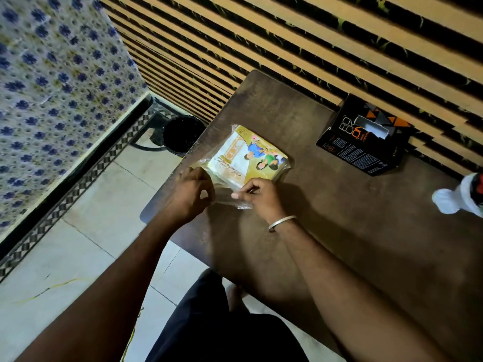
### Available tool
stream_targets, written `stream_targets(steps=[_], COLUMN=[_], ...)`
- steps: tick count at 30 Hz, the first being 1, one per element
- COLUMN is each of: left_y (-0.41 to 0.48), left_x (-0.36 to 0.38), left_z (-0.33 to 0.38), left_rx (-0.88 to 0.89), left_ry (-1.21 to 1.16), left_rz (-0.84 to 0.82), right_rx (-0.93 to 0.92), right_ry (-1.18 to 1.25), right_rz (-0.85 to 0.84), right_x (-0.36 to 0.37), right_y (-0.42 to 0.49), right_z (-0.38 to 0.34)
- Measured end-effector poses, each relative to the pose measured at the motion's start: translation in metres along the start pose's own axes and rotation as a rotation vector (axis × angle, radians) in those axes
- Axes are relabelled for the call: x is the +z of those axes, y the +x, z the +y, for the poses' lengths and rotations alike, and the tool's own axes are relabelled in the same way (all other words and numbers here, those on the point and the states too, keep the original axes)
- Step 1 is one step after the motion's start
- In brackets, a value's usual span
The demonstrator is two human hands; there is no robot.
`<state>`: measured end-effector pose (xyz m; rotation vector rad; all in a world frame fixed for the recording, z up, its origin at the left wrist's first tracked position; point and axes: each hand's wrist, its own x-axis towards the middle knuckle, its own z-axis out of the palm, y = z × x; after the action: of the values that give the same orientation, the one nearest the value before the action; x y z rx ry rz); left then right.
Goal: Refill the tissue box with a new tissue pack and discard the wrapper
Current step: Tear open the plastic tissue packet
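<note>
Head camera, looking down: a person stands at a brown counter [339, 231] set against a wall of orange and black slats. Near the counter's left edge lies the pack [248, 155], a flat yellow and white bundle of tissues with a printed picture of people, sealed in clear wrapper [235, 202] whose loose near end sticks out toward the person. Both hands work on that loose end. The left hand [192, 194] has its fingers curled together, pinching the wrapper at the pack's near left corner. The right hand [257, 195], with a silver bangle [282, 222] on its wrist, pinches the same clear film just beside it, thumb and forefinger pressed together. The two hands are close, as if to pull the film apart. The box [366, 142], black with orange print, lies well apart at the back right against the wall; its slot shows a pale gap, and whether tissues remain inside cannot be told. A dark round bin [180, 134] stands on the floor just beyond the counter's left edge. A white object [454, 197] sits at the far right, cut off. Judged from this, the task is at an early stage: the wrapper looks unopened, nothing has gone into the box, and nothing has been thrown away.
</note>
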<state>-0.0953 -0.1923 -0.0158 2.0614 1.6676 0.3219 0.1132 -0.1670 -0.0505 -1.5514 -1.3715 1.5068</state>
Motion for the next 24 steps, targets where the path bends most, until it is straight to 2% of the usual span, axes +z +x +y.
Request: stream_targets(steps=[5, 7, 10, 12, 15, 17, 19, 24], left_y=[-0.024, -0.029, -0.024, -0.015, 0.003, 0.012, 0.02, 0.04], left_x=[0.008, 0.004, 0.0, 0.006, 0.025, 0.04, 0.046, 0.048], left_z=[-0.006, 0.01, 0.042, 0.058, 0.067, 0.067, 0.074, 0.083], left_rx=[-0.083, -0.061, -0.075, -0.238, -0.681, -0.856, -0.922, -1.119], left_ry=[0.061, 0.0, -0.219, -0.415, -0.92, -1.211, -1.314, -1.33], left_rz=[-0.021, 0.089, 0.244, 0.211, 0.082, 0.067, 0.062, 0.215], right_rx=[-0.044, -0.083, -0.115, -0.132, -0.192, -0.247, -0.289, -0.333], right_ry=[0.057, 0.022, 0.016, 0.012, -0.011, -0.061, -0.105, -0.122], right_rz=[0.163, 0.166, 0.143, 0.136, 0.16, 0.162, 0.153, 0.099], right_x=[-0.001, 0.001, 0.004, 0.006, 0.008, 0.009, 0.009, 0.007], right_y=[-0.005, -0.008, -0.014, -0.019, -0.023, -0.025, -0.026, -0.032], right_z=[-0.005, -0.006, -0.01, -0.011, -0.011, -0.01, -0.01, -0.015])
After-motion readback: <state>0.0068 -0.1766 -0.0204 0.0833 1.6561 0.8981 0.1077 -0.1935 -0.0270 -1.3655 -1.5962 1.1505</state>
